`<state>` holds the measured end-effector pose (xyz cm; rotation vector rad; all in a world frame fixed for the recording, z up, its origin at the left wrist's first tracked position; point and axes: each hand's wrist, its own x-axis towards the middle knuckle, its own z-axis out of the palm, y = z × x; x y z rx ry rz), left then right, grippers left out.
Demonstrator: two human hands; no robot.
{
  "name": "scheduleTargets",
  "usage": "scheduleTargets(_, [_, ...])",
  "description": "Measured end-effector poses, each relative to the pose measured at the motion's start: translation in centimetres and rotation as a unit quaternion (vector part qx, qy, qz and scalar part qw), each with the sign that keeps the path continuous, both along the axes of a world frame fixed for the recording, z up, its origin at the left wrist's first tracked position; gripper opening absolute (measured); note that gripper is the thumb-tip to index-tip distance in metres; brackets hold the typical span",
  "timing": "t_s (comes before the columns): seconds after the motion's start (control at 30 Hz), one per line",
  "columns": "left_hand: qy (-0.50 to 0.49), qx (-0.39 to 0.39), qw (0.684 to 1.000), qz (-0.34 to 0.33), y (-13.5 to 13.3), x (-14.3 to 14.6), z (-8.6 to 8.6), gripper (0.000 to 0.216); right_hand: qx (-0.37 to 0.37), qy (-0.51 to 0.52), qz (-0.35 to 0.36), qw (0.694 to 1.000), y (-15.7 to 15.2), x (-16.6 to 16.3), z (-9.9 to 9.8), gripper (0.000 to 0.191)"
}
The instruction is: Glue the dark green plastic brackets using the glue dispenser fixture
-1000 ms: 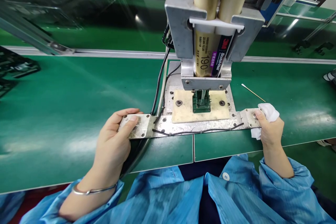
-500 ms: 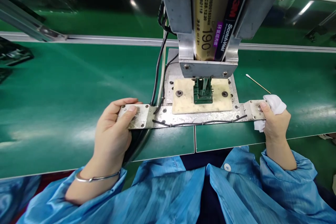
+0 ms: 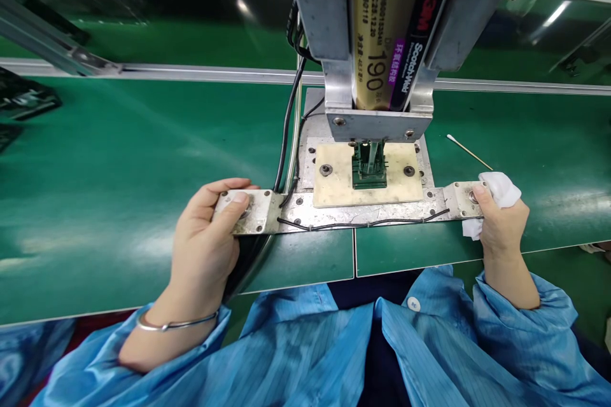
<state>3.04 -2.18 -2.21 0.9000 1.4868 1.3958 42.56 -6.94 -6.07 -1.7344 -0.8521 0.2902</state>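
My left hand [image 3: 207, 229] is wrapped around the left metal button box [image 3: 260, 211], its thumb pressed on the round button on top. At the other end of the metal bar [image 3: 363, 211], my right hand [image 3: 503, 222] has its thumb on the button of the right button box [image 3: 458, 199]. A crumpled white wipe [image 3: 501, 189] is tucked in that same hand. Between them, a small green circuit board part [image 3: 369, 172] stands in a cream fixture plate [image 3: 329, 187]. The nozzle under the adhesive cartridge [image 3: 382, 38] reaches down to it; its tip is hard to make out.
A cotton swab [image 3: 470, 152] lies on the green table [image 3: 143, 152] near the right button box. Black cables [image 3: 286, 124] run beside the metal dispenser frame [image 3: 317, 19]. An aluminium rail [image 3: 214, 75] crosses behind. Dark circuit boards [image 3: 26, 92] sit at far left.
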Motion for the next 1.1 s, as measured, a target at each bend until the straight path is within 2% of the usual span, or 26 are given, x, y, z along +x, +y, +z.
scheduleTargets(0.47, [-0.005, -0.001, 1.000, -0.001, 0.16, -0.10, -0.30, 0.029, 0.015, 0.037, 0.001, 0.999, 0.03, -0.22, 0.04, 0.053])
scheduleTargets(0.83, [-0.001, -0.012, 1.000, -0.001, 0.14, -0.17, -0.18, 0.030, -0.002, 0.012, 0.007, 1.000, -0.09, 0.13, -0.24, 0.056])
scheduleTargets(1.1, [0.002, -0.024, 1.000, -0.015, 0.02, -0.61, -0.57, 0.040, 0.003, 0.023, 0.000, 1.000, -0.08, 0.23, -0.49, 0.056])
